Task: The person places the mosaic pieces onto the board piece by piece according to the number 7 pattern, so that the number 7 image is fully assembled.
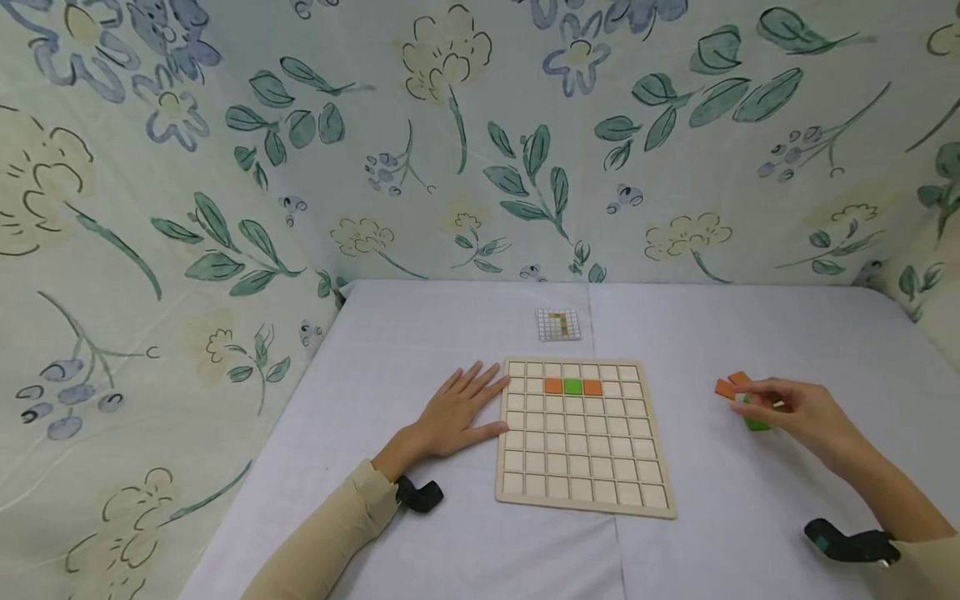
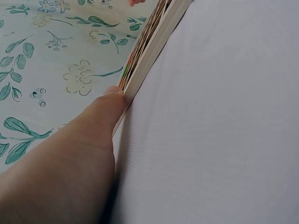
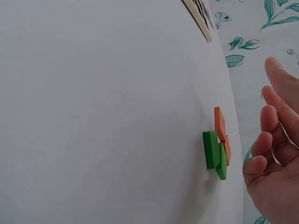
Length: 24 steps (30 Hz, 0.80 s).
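A wooden grid board [image 1: 585, 507] lies on the table, with an orange tile [image 1: 553, 386], a green tile [image 1: 573, 387] and another orange tile [image 1: 592, 387] side by side in its second row from the far edge. My left hand [image 1: 457, 417] rests with fingers spread, its fingertips and thumb at the board's left edge. Over a small group of loose tiles on the right hovers my right hand [image 1: 802, 412], fingers loosely bent, nothing seen between them. That group has two orange tiles [image 3: 219, 123] and two green tiles [image 3: 211, 150], partly hidden by the hand in the head view.
Behind the board lies a small card [image 1: 558, 325] printed with a grid and a coloured pattern. A white cloth [image 1: 420, 325] covers the table. Floral fabric [image 1: 465, 150] hangs at the back and sides. Each wrist wears a black camera mount [image 1: 420, 495].
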Available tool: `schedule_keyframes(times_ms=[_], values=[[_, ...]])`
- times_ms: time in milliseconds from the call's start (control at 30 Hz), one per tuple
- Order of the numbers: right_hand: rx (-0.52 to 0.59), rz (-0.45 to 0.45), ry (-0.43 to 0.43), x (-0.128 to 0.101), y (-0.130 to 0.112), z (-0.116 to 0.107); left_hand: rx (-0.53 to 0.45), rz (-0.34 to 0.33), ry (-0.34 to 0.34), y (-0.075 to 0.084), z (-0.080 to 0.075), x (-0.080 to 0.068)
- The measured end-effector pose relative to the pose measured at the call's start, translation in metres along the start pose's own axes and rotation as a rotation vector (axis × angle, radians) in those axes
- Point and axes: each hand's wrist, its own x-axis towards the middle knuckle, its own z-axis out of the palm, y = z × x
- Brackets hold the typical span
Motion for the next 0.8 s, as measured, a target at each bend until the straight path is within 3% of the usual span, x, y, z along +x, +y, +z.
schedule_keyframes(times_ms=[400, 800], values=[[0.004, 0.096, -0.03, -0.016, 0.028, -0.007, 0.012, -0.006, -0.006, -0.002, 0.002, 0.0], [-0.014, 0.108, -0.052, -0.014, 0.042, -0.005, 0.011, 0.005, -0.004, -0.001, 0.001, 0.0]])
